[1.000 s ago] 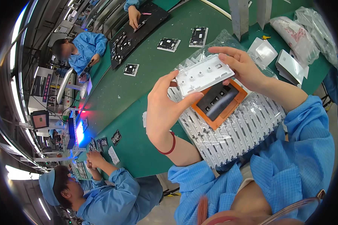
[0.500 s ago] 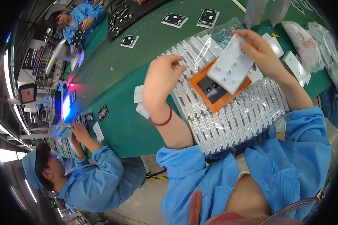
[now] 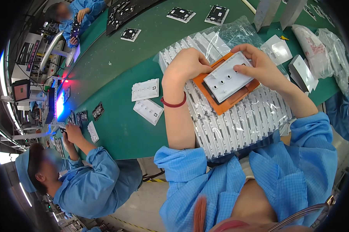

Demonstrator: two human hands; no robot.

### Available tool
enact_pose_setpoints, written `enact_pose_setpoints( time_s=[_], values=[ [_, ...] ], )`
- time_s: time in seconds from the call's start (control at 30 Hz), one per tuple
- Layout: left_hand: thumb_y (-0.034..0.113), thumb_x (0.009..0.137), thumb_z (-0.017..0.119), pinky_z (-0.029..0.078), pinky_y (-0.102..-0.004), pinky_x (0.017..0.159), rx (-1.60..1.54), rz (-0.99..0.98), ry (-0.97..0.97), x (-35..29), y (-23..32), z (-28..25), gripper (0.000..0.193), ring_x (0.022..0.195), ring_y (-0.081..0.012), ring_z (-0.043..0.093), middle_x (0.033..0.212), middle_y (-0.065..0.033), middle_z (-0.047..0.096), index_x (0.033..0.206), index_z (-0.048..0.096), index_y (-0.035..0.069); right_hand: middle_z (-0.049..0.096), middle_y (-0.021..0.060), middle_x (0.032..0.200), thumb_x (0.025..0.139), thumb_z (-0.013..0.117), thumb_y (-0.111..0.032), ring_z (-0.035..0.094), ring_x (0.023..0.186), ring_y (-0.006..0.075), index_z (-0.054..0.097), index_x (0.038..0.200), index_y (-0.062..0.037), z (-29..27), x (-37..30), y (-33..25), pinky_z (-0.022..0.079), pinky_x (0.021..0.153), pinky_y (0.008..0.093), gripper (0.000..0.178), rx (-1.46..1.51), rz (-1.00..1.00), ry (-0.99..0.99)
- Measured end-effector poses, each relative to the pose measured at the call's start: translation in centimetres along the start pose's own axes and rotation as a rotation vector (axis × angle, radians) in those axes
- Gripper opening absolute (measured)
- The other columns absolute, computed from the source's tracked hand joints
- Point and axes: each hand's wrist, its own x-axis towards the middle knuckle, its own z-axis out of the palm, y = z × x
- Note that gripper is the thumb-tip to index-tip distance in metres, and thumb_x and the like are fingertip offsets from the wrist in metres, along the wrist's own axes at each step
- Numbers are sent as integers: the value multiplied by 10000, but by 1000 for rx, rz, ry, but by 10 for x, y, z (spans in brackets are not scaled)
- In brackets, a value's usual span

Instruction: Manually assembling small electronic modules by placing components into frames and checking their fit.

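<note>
A white plastic panel [image 3: 225, 80] with small rectangular holes lies at a slant over an orange tray-like fixture [image 3: 225, 108]. My right hand [image 3: 259, 66] grips the panel's upper right end, thumb on its face and fingers over the far edge. At the fixture's upper left side is my left hand [image 3: 188, 66], its fingers bent together; their tips meet the fixture's edge, and what they pinch, if anything, is hidden. A dark insert shows in a thin strip under the panel. The fixture rests on a plastic-wrapped stack of white slatted parts [image 3: 240, 127].
Two white panels [image 3: 145, 89] lie left of my forearm on the green table [image 3: 120, 135]. Black-and-white boards [image 3: 217, 14] sit at the back. Metal posts [image 3: 266, 13] and plastic bags [image 3: 312, 48] stand right. A co-worker [image 3: 89, 181] handles parts at left.
The white panel has come down onto the orange fixture, turned so its holes show. My left hand has moved right to the fixture's edge. My right hand has lowered with the panel.
</note>
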Motion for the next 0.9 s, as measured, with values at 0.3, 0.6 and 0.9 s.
enact_pose_setpoints(
  time_s=[0.3,0.6,0.9],
  values=[
    [172,614,715,466,-295,525,-17,41,42,6,-9,4,208,513,-185,571,628,-118,628,739,681,10,550,101,1029,796,612,-117,530,948,124,427,1140,-4,7,0,-3,428,838,249,406,-111,22,-18],
    [185,655,701,438,-244,528,-58,-33,-56,7,-8,-1,200,560,-113,556,647,-67,624,749,682,9,536,97,1027,778,635,-130,536,932,119,443,1128,-15,11,2,2,441,808,244,416,-173,-37,5],
    [143,658,717,460,-197,489,-140,-52,-91,8,-6,0,179,518,-94,596,597,-80,624,697,663,-23,556,106,993,767,648,-145,561,889,133,444,1063,-40,10,0,-1,460,722,243,374,-355,17,14]
  ],
)
